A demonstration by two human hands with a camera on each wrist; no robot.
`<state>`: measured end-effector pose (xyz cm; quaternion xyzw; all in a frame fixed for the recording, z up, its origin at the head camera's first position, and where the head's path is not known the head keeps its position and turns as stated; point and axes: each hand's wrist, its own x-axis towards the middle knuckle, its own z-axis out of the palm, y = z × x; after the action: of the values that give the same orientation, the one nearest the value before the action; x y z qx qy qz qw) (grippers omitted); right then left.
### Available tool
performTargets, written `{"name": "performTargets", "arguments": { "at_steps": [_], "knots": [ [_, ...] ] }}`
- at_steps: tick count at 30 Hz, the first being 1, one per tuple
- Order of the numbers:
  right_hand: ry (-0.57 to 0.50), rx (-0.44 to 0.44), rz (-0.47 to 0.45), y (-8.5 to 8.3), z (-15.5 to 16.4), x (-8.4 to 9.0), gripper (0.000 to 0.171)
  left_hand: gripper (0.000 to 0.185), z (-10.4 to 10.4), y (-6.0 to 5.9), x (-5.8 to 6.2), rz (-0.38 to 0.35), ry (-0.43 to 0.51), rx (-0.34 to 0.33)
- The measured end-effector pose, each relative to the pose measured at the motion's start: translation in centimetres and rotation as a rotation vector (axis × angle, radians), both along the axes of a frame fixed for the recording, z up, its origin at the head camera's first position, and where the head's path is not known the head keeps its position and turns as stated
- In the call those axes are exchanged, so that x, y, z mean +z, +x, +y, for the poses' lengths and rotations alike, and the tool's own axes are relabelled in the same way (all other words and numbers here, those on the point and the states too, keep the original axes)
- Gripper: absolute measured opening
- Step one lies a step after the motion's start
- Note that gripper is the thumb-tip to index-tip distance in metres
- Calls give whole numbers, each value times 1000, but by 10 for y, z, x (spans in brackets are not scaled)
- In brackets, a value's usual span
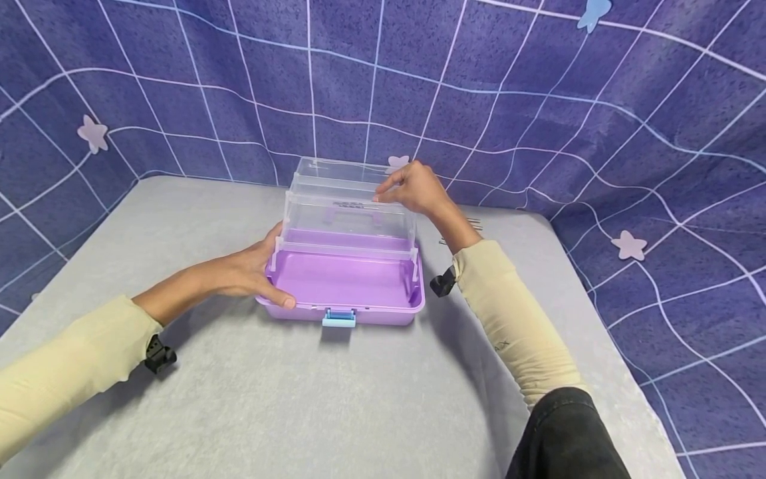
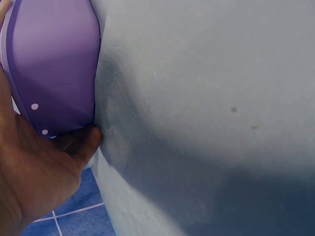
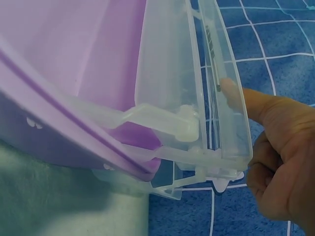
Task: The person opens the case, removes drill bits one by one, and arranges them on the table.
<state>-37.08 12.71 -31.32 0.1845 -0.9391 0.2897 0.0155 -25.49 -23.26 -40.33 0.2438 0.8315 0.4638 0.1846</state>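
Observation:
A purple storage box (image 1: pixel 341 315) with a light blue latch (image 1: pixel 339 319) stands open on the table. Its clear fold-out trays (image 1: pixel 293 213) are raised at the back. My left hand (image 1: pixel 245 269) grips the box's left end, thumb over the front corner and fingers further back along the side; the left wrist view shows this hand (image 2: pixel 44 172) against the purple wall. Several drill bits (image 1: pixel 349 205) lie in an upper tray. There my right hand (image 1: pixel 415 189) pinches, thumb and index fingertips together, at the shank of a drill bit (image 3: pixel 212 49).
Several thin metal bits (image 1: pixel 473 223) lie on the grey tabletop (image 1: pixel 335 399) right of the box, partly behind my right forearm. A blue gridded cloth (image 1: pixel 371 80) with star shapes hangs behind the table. A black shape (image 1: pixel 568 439) shows at the bottom right.

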Motion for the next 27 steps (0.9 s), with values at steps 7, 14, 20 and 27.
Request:
{"name": "performTargets", "arguments": {
  "at_steps": [7, 14, 20, 27],
  "knots": [
    [107, 40, 19, -1, -3, 4, 20, 154, -1, 1, 0, 8, -6, 2],
    [140, 87, 3, -1, -2, 6, 18, 155, -1, 1, 1, 9, -20, 12],
    [63, 98, -22, 2, 2, 4, 17, 155, 0, 1, 0, 2, -14, 7],
    [-173, 70, -85, 3, 11, -3, 18, 154, 0, 0, 0, -21, 23, -6]
  ]
}}
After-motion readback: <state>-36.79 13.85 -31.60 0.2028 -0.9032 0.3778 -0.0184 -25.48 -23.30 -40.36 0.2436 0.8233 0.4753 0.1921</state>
